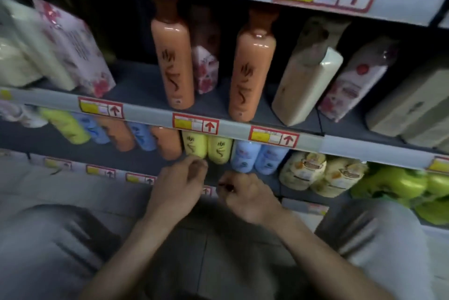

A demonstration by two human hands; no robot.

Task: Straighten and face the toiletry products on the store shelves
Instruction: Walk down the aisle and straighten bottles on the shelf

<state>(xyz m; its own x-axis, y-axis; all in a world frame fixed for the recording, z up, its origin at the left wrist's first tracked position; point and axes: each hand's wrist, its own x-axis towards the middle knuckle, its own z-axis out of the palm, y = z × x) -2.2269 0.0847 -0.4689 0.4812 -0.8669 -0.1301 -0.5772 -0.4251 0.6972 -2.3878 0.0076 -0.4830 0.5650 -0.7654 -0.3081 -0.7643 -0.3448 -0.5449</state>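
Observation:
The frame is blurred by motion. Two yellow bottles (206, 148) stand side by side on the lower shelf, with pale blue bottles (257, 157) to their right. My left hand (179, 183) hovers just below the left yellow bottle, fingers curled, thumb against the fingertips, holding nothing I can see. My right hand (245, 193) is beside it in front of the lower shelf's edge, fingers curled in, apart from the bottles. Two tall orange bottles (173, 64) (252, 74) stand upright on the middle shelf above.
The middle shelf also bears a cream bottle (306, 81) leaning left, floral pink packs (80, 49) (357, 81) and beige boxes (413, 110). The lower shelf has yellow, blue and orange bottles (116, 134) at left, and cream pouches (315, 173) and green packs (398, 183) at right. Price labels (195, 123) line the shelf edges.

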